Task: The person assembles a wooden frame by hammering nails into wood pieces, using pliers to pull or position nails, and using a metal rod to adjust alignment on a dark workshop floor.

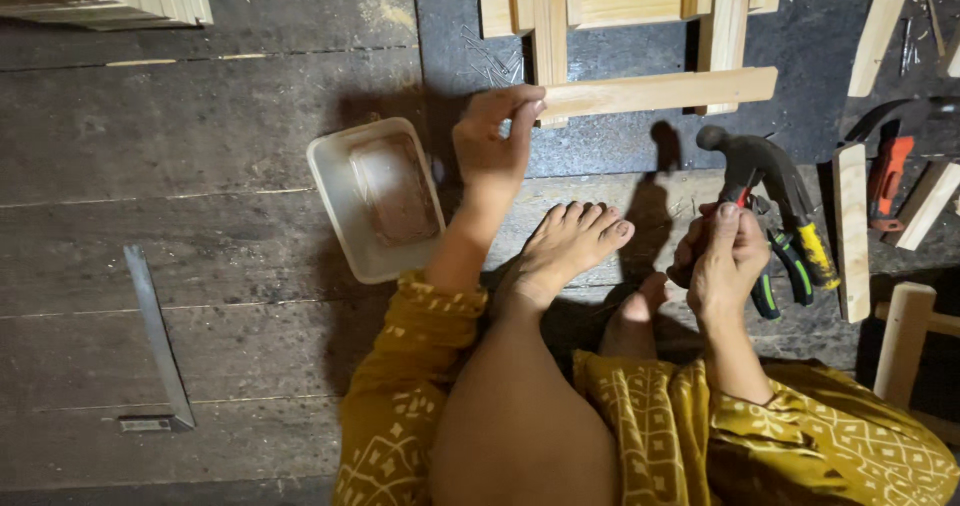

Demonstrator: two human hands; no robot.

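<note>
My left hand (492,138) grips the left end of a light wooden slat (660,91) that lies crosswise over a pale wooden frame (620,1) on the dark floor. My right hand (722,258) is closed around the handle of a claw hammer (760,161), whose black head points up and left. My bare feet (575,241) rest on the floorboards between the two hands.
A white plastic tub (345,206) with a brown block inside sits left of my left hand. Pliers with green handles (785,276), loose slats (852,231) and an orange tool (888,176) lie at right. A metal square (155,341) lies at left, nails (495,61) near the frame.
</note>
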